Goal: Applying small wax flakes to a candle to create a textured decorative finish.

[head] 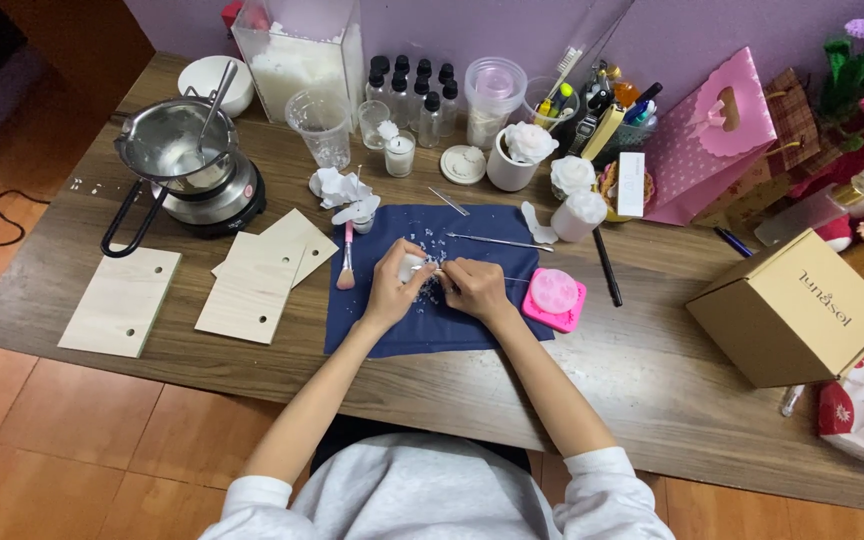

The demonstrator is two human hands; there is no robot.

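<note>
- Two hands meet mid-frame over the dark blue cloth mat [472, 335].
- Left hand [392, 285] cups a small white wax piece [412, 266].
- Right hand [474, 288] pinches a thin metal pick [514, 279] touching it; pink silicone mould [555, 298] sits just right.

Three pale wooden boards [252, 275] are lying on the desk [652, 370], beside one blue cloth [422, 325]. Two hands [392, 285] are working over it. One pink mould [554, 298], one cardboard box [792, 310] and two clear plastic cups [320, 125] are sitting nearby.
</note>
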